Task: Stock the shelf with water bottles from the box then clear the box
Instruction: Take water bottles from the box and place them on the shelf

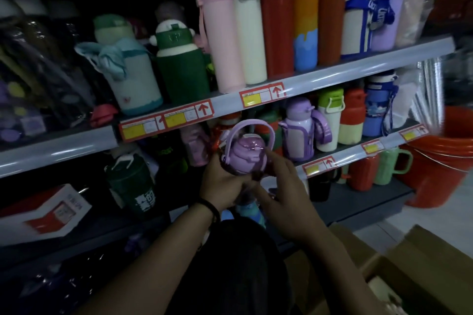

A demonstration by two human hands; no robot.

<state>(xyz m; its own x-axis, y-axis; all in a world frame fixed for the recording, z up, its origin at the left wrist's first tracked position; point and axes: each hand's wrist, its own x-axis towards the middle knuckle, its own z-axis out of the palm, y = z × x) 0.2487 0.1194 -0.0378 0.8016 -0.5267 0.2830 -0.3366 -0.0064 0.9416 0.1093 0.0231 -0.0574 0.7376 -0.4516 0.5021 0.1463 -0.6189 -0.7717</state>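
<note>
Two hands meet at the middle of the view, clamped together on one purple bottle [247,155] held just in front of the middle shelf [332,161]. The left hand [221,183] wraps the bottle's lower body from the left, a dark band on its wrist; the right hand [277,186] closes on it from the right, fingers [275,158] up against the lid. The bottle is squat and rounded, with a glossy plastic lid in ridged tiers and a thin lilac strap looping high over the top.

On the middle shelf to the right stands a purple-and-white bottle [303,129] of like shape, then a cream one with a green lid and a red-and-cream one. The upper shelf [358,68] carries tall smooth cylinders: a pale pink flask [218,25], a cream one, red ones, an orange-and-blue one. To their left sit a stout dark green bottle [183,64] and a mint one with cloth draped round its neck. Both shelf edges are grey rails with red-and-yellow price tags.

At the near right lies the box [409,258], brown cardboard with flaps open. Far right stands a red plastic bucket [440,161].
</note>
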